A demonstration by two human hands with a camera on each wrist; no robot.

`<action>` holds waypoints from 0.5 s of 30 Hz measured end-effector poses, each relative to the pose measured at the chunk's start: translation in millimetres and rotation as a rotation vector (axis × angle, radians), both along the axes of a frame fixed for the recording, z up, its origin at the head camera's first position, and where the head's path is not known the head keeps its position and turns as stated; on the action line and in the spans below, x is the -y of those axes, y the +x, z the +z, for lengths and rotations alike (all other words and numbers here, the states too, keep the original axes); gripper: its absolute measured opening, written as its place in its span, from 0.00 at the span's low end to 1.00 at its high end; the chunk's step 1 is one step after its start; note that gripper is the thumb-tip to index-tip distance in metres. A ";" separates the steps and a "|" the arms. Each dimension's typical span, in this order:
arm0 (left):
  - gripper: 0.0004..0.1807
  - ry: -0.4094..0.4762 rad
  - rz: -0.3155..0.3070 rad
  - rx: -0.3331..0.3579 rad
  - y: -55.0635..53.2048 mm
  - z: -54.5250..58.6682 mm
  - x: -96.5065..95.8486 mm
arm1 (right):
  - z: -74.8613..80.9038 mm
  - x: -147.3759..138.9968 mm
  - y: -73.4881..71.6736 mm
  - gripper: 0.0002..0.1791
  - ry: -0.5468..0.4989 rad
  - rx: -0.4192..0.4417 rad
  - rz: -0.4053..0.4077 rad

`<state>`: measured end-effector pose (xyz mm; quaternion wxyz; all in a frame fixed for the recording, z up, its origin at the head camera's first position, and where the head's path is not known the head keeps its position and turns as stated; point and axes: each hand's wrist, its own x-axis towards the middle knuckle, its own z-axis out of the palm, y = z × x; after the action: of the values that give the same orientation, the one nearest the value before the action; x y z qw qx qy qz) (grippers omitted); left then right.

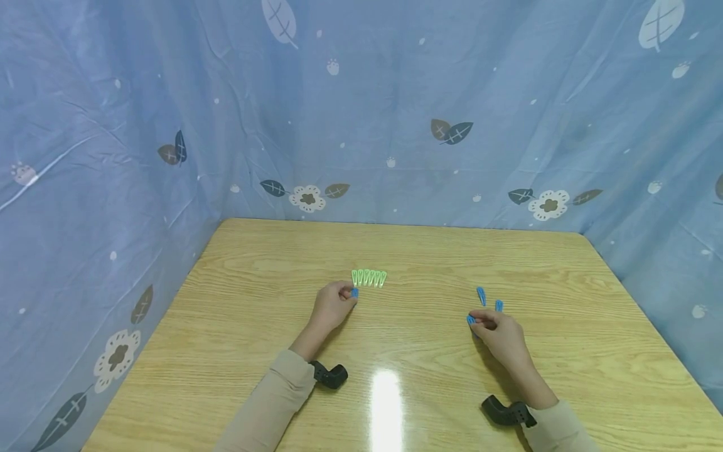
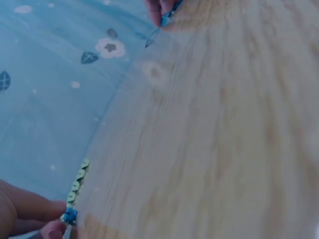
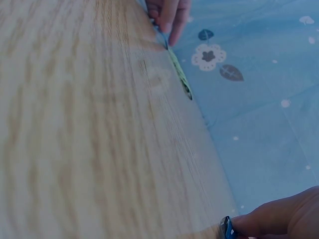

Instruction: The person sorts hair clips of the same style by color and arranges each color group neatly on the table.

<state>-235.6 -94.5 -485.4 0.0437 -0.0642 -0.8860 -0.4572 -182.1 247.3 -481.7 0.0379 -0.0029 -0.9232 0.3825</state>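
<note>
Just below the frame's centre, the left hand [image 1: 332,307] pinches a blue clip [image 1: 354,292] beside green clips [image 1: 369,277]; at lower right, the right hand [image 1: 503,336] pinches another blue clip [image 1: 471,320] near two loose blue clips [image 1: 481,295]

Curtained-off workspace: blue cloth [image 1: 367,113] around wood-grain table [image 1: 429,251]

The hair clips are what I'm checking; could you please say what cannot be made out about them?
Head: lower part of the held blue clip, hidden by the left hand.
Head: near end of the loose blue clip, hidden by the right hand.
Right wrist: number of green clips, merged by the shallow angle.
Left wrist: far blue clips, blurred.
</note>
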 end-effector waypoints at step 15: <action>0.08 0.042 -0.066 -0.003 -4.4 -3.7 6.4 | 1.0 -0.4 1.2 0.13 -0.008 -0.006 0.012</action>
<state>-240.0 -100.9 -489.1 0.0311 -0.0932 -0.8735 -0.4767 -180.9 247.6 -480.7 0.0383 0.0035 -0.9216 0.3863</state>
